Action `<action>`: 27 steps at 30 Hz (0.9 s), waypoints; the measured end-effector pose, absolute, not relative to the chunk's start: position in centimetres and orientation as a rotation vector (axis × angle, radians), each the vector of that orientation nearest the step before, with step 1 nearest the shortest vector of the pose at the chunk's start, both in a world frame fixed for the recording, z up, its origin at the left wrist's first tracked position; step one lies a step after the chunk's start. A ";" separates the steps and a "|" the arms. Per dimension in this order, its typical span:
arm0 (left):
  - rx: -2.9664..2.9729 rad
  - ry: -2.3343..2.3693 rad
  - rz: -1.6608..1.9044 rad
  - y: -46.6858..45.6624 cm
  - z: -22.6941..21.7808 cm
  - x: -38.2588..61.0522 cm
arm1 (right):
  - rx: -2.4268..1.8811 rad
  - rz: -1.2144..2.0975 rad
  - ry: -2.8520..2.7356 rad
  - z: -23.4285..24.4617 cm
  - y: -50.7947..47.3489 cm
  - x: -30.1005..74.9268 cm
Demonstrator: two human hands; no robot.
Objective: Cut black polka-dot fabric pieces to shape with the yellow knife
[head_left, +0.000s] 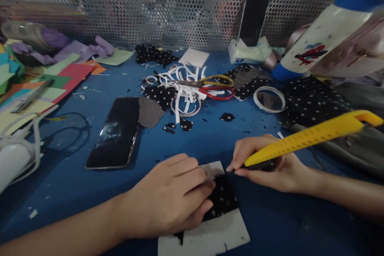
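My right hand (270, 166) grips a yellow utility knife (312, 134), its tip down at the upper edge of a black polka-dot fabric piece (223, 198). That fabric lies on a white foam sheet (210, 238) near the table's front edge. My left hand (171, 196) lies over the fabric's left side with its fingers pressed together, holding fabric and sheet flat. Part of both is hidden under this hand.
A black phone (117, 132) lies left of centre on the blue table (75, 176). Scissors (210, 86) rest on white paper strips behind. A tape roll (269, 99), more dotted fabric (312, 100), a bottle (324, 36), a propped phone (254, 16) and coloured paper (45, 84) surround the area.
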State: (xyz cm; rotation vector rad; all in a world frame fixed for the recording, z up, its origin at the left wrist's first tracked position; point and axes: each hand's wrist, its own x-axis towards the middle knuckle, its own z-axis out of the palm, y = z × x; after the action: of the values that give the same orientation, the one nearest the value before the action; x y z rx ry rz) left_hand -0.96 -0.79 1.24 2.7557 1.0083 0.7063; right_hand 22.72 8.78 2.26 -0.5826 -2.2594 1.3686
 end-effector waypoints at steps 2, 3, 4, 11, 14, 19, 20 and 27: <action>2.759 1.009 0.711 -0.8 1.2 -1.0 | -0.603 1.399 -2.191 2.0 8.8 22.8; 2.762 1.009 0.710 -0.8 1.3 -1.0 | -0.597 1.393 -2.163 1.8 8.8 22.9; 2.765 1.010 0.705 -0.8 1.3 -1.0 | -0.577 1.374 -2.140 1.8 8.8 23.0; 2.772 1.013 0.683 -0.8 1.3 -0.9 | -0.474 1.300 -2.212 2.0 8.7 23.3; 2.767 1.016 0.684 -0.8 1.3 -0.9 | -0.517 1.280 -2.221 2.1 8.6 23.2; 2.761 1.001 0.675 -0.8 1.3 -0.9 | -0.540 1.307 -2.247 2.0 8.7 23.3; 2.759 1.005 0.677 -0.8 1.3 -1.0 | -0.538 1.307 -2.263 1.9 8.7 23.4; 2.753 0.988 0.690 -0.8 1.1 -1.0 | -0.576 1.287 -2.282 1.9 8.8 23.4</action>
State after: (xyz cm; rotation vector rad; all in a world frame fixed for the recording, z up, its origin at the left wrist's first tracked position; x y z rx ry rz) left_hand -1.02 -0.77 1.12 2.7528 0.9875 0.6904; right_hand 23.40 8.75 1.89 -0.5759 -2.2821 1.2867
